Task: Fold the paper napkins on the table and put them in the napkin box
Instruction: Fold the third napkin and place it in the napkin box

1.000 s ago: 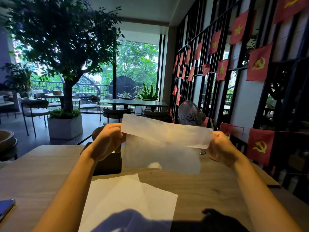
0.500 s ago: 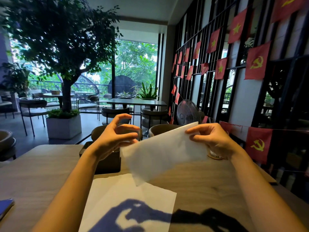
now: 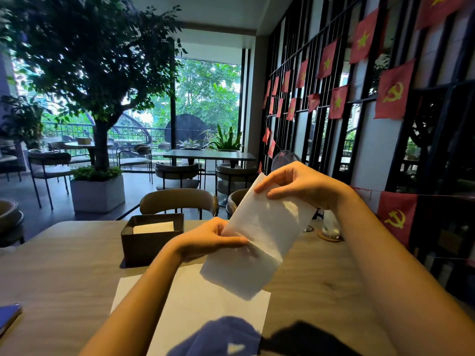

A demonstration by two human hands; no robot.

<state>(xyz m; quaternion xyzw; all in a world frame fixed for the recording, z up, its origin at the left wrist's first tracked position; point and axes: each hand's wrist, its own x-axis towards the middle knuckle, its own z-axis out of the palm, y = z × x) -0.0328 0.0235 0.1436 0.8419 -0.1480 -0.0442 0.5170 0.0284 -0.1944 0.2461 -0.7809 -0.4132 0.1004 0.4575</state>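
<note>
- The folded napkin is held in the air above the table, tilted, with its top corner toward 1 o'clock and its lower edge toward 7 o'clock.
- The paper is thin and a little see-through; how many layers it has I cannot tell.
- The left hand pinches the napkin at its left edge, thumb on the front; the fingers behind the paper are hidden.
- The right hand grips the top corner of the same napkin with thumb and fingertips; part of the fingers is covered by the paper.
- Under the held napkin, toward 6 o'clock, the flat napkins lie on the table, white and unfolded; the left forearm crosses them and a dark shadow covers their near edge, so their number is not clear.
- The napkin box stands on the table at 9 o'clock from the left hand, dark and square, open on top.
- Inside the box a white folded napkin is visible; only its top face shows.
- At 3 o'clock from the held napkin, a glass stands on a round coaster; the right forearm hides a part of it.
- At the left border, at 8 o'clock, a blue object is cut off by the frame; what it is I cannot tell.
- Beyond the table, at 12 o'clock, a chair back rises; its seat is hidden.
</note>
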